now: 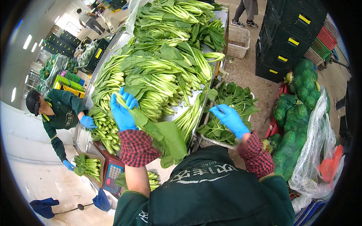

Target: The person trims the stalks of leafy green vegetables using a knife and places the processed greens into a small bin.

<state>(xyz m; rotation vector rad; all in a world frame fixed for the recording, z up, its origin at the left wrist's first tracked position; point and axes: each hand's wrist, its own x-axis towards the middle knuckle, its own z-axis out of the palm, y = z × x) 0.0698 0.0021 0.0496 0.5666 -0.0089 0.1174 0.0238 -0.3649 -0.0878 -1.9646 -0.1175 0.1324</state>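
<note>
My left hand (124, 113), in a blue glove, is closed around the pale stalk of a leafy green (169, 134) over the table. Its broad leaves hang back toward my apron. My right hand (230, 120), also gloved, is above a white crate (217, 139) of loose green leaves (234, 97). Between its fingers is a slim dark tool (219, 108), perhaps a small knife, mostly hidden. In front of me, a large heap of choy-sum-like greens (158, 87) covers much of the metal table (195, 96). Several thin stalks (188, 121) lie near the table's right edge.
A co-worker (62, 115) at left touches stacked greens (106, 130) and a bunch (87, 166) on a red digital scale (113, 172). Black crates (288, 42) and green-netted vegetables (297, 121) stand at right. Another white crate (237, 42) sits on the floor.
</note>
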